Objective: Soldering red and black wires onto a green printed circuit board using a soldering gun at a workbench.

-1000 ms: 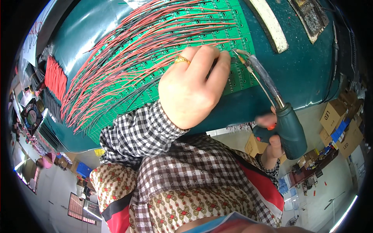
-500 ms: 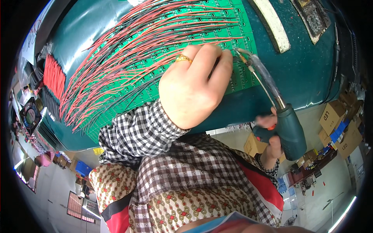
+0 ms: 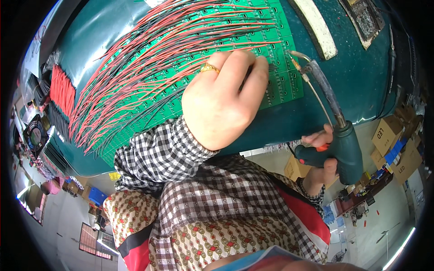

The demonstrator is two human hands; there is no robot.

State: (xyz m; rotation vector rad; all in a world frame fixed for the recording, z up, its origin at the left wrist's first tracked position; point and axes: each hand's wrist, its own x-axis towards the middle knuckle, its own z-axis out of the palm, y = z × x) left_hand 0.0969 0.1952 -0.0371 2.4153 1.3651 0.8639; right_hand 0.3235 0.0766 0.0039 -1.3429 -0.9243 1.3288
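My left hand (image 3: 221, 99), with a ring on one finger, rests over a green circuit board panel (image 3: 284, 86). Its fingers are curled down and bunched; the fingertips, and whatever they pinch, are hidden beneath the hand. Rows of thin red and black wires (image 3: 135, 67) lie across the panel, fanning out to the left. On the right, my right hand (image 3: 320, 176) is wrapped round the handle of a dark green soldering gun (image 3: 348, 153). Its bent tip and thin solder feed tube point up-left, over the panel's right edge, apart from my left fingers.
The panel lies on a dark green tabletop (image 3: 352, 86). A pale curved strip (image 3: 315, 28) and a dirty soldering stand tray (image 3: 365, 22) lie at the far right. Bundled red wires (image 3: 62, 90) and a small fan (image 3: 35, 133) are at the left. Cardboard boxes (image 3: 386, 135) stand beyond the right side.
The soldering gun has moved to the right with my right hand, its tip drawing away from my left fingers. My left hand has shifted slightly left.
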